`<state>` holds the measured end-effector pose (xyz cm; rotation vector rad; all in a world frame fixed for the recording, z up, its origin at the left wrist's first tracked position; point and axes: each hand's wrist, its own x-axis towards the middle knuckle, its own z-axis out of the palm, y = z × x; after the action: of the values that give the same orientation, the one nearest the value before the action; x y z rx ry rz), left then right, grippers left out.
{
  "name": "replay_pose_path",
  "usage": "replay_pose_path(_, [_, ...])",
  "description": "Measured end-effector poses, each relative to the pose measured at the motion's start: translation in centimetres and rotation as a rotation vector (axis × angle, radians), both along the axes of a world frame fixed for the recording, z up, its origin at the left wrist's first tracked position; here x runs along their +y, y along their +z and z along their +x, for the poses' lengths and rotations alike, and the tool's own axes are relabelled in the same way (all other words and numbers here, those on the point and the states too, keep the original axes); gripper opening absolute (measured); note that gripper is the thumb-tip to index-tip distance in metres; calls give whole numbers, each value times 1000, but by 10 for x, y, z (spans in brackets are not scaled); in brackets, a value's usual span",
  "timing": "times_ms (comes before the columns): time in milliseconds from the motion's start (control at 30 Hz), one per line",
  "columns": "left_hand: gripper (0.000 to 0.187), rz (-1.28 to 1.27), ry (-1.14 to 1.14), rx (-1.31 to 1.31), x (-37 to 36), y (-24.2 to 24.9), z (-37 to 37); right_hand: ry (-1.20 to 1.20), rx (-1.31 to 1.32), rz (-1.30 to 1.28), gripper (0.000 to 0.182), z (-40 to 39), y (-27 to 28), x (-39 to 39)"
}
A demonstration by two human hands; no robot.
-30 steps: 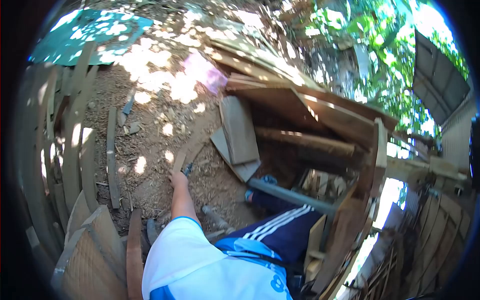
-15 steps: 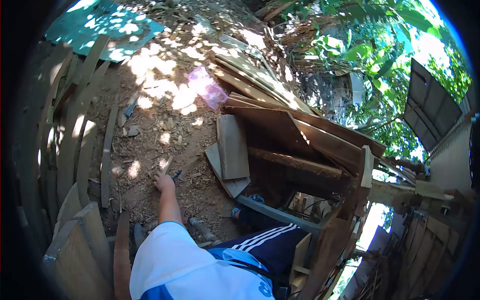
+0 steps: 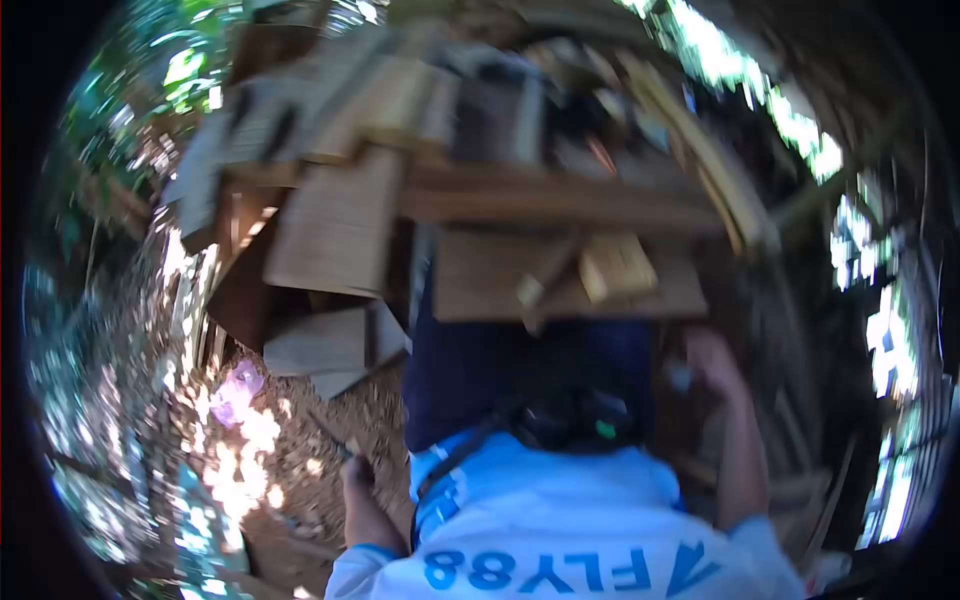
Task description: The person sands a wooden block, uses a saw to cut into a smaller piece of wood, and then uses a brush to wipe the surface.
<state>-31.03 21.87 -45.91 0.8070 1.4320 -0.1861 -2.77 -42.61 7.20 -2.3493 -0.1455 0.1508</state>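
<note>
My left hand (image 3: pixel 357 472) is low on the left over the dirt floor, its fingers closed round something thin and dark that blur hides. On the right, my right hand (image 3: pixel 712 362) is beside the wooden bench (image 3: pixel 560 195), smeared by motion; a small pale bluish thing (image 3: pixel 680 378) shows next to it. A wide board (image 3: pixel 480 280) lies across in front of my dark trousers, with a small light wood block (image 3: pixel 617 268) and a short stick-like piece (image 3: pixel 540 285) on it.
Several boards (image 3: pixel 335 225) lie and lean at the bench's left end. A pink plastic bag (image 3: pixel 237 393) rests on the sunlit, chip-strewn ground. Blurred items (image 3: pixel 590 110) lie along the bench's far side, near a long pale strip of wood (image 3: pixel 700 160).
The view has swung from the ground and stacked boards to the bench. My right hand has come into view. My left hand now appears lower in the picture, off the wood chips it was reaching to.
</note>
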Motion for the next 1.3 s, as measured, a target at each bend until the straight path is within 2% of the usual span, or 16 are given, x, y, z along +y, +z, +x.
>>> replay_pose_path(33, [18, -100, 23, -177, 10, 18, -1, -33, 47, 77, 19, 17, 3, 1])
replay_pose_path(100, [4, 25, 95, -161, 22, 60, 17, -158, 62, -20, 16, 40, 31, 42])
replay_pose_path(133, [4, 53, 88, -151, 33, 68, 20, -147, 27, 69, 16, 49, 40, 56])
replay_pose_path(200, [4, 328, 166, -299, 52, 66, 29, -127, -8, 172, 15, 56, 38, 71])
replay_pose_path(300, [6, 512, 118, -333, 8, 220, 49, -16, -195, 116, 16, 49, 31, 73])
replay_pose_path(400, [9, 479, -119, -393, -31, 316, 46, 1, -149, 196, 16, 22, 26, 64])
replay_pose_path(433, [9, 488, -115, -391, -41, 328, 39, -34, -142, 273, 16, 12, 28, 61])
replay_pose_path(567, [9, 502, -560, -470, -55, 364, 30, -97, -172, 413, 16, -31, 21, 54])
replay_pose_path(767, [5, 1126, -615, -935, -34, 410, 32, -46, -189, 340, 16, -69, -7, 63])
replay_pose_path(900, [6, 1155, -680, -1011, -53, 479, 67, 51, -133, 444, 16, -65, 5, 89])
replay_pose_path(967, [5, 989, -797, -1085, -74, 504, 99, 104, -117, 501, 17, -56, 22, 109])
replay_pose_path(1033, [3, 979, -879, -1241, -112, 541, 144, 222, 11, 598, 28, -47, 42, 130])
replay_pose_path(1100, [4, 826, -1049, -1335, -148, 568, 191, 261, -76, 673, 33, -35, 50, 153])
replay_pose_path(1167, [7, 632, -1226, -1471, -186, 583, 235, 313, -160, 738, 39, -27, 42, 155])
replay_pose_path(1233, [8, 674, -1457, -1699, -220, 588, 273, 308, -131, 942, 39, -19, 21, 154])
replay_pose_path(1300, [15, 440, -1636, -1592, -245, 572, 294, 178, -93, 1021, 32, -27, 14, 149])
